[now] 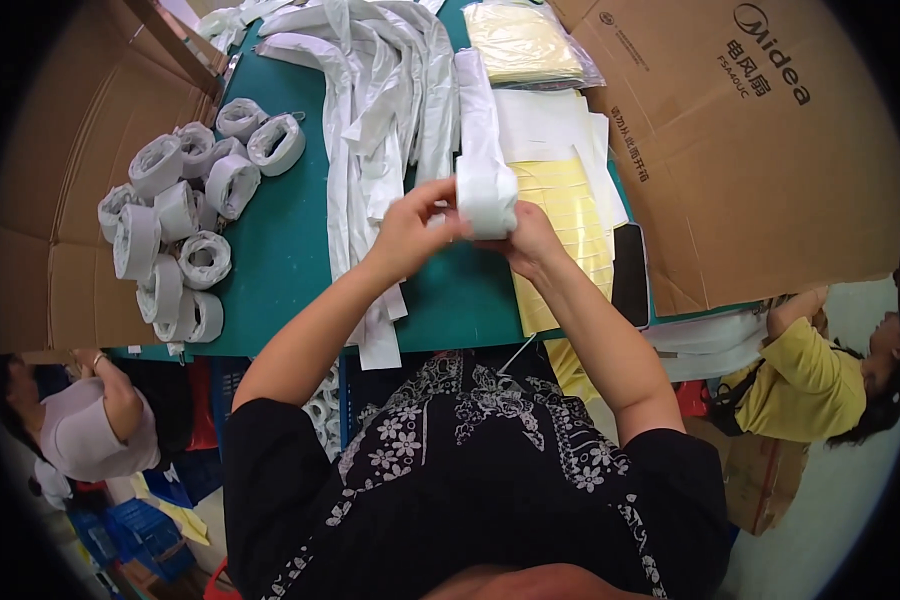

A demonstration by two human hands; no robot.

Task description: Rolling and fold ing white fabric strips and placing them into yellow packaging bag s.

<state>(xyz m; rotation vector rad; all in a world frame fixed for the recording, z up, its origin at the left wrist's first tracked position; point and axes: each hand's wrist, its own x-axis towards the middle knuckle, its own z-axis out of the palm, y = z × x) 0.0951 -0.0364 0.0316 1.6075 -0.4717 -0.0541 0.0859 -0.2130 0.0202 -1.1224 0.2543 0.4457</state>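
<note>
A white fabric strip [473, 85] is partly wound into a roll [485, 208], its tail running away from me over the table. My left hand [413, 232] closes on the roll's left edge with thumb and fingers, slightly blurred. My right hand [533, 240] grips the roll's lower right side; its fingertips are partly hidden behind the white material. Left of my hands lie long loose white strips [395, 80] in a heap. Several finished-looking white rolls [175, 212] are piled on the table's left side.
The green table [280, 260] has brown cardboard [60, 200] along its left and a large cardboard sheet [710, 190] at right. Yellow sheets [565, 215], white paper [540, 125], a bagged yellow stack [523, 42] and a dark flat phone-like object [629, 275] lie rightward. People sit at both sides.
</note>
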